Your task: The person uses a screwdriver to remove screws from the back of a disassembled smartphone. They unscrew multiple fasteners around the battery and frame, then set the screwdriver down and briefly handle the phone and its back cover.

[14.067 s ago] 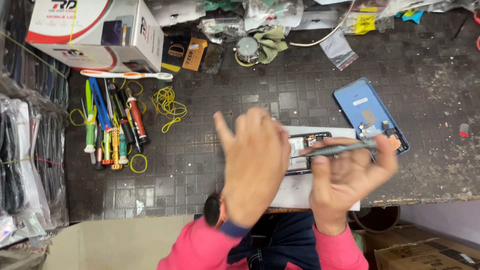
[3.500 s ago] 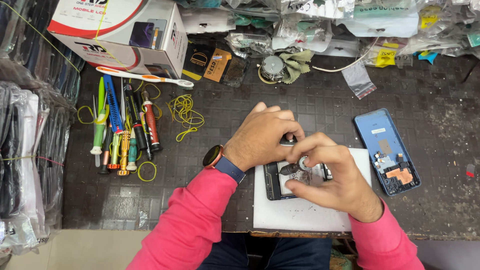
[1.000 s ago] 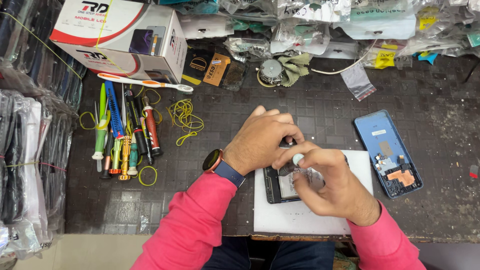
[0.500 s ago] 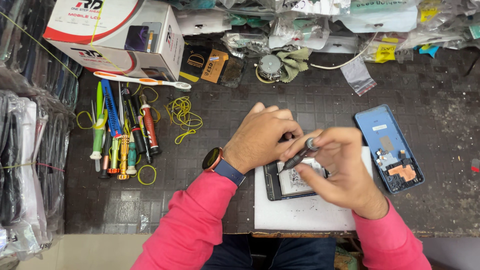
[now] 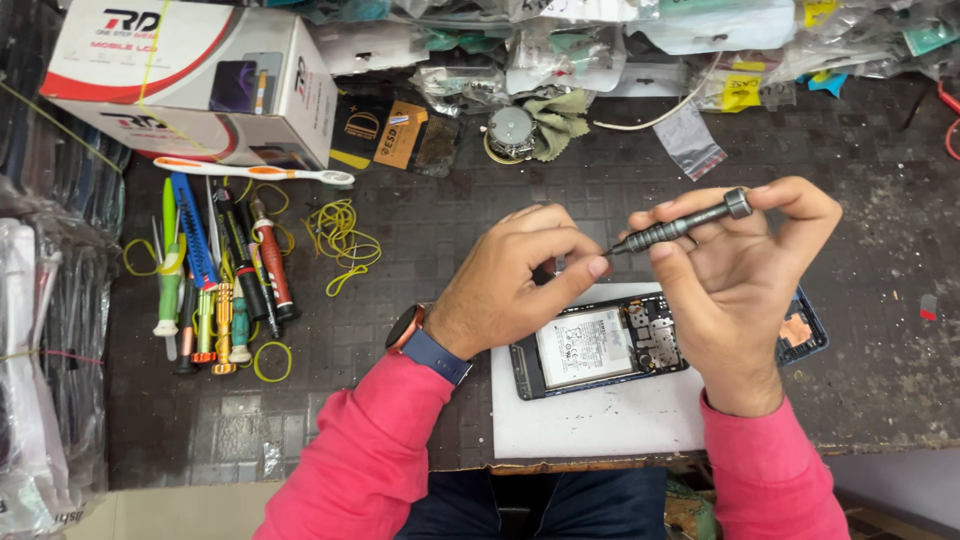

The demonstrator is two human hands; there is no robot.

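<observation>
My right hand [image 5: 740, 285] holds a grey metal screwdriver [image 5: 682, 224] raised above the bench, its tip pointing left. My left hand [image 5: 520, 275], with a watch on the wrist, pinches thumb and forefinger at that tip; whether a screw sits there I cannot tell. Below both hands an opened phone [image 5: 597, 346], battery and circuit board exposed, lies on a white mat [image 5: 600, 425]. A blue phone back cover [image 5: 806, 332] pokes out from behind my right hand.
A white box [image 5: 190, 80] stands at the back left, a toothbrush [image 5: 250, 172] in front of it. Several screwdrivers and tools [image 5: 215, 270] lie at the left, yellow rubber bands [image 5: 340, 240] nearby. Plastic parts bags [image 5: 640, 40] line the back. The bench's front edge runs just below the mat.
Both hands have lifted off the phone. My right hand raised the screwdriver up and to the right, and my left fingers moved to pinch its tip.
</observation>
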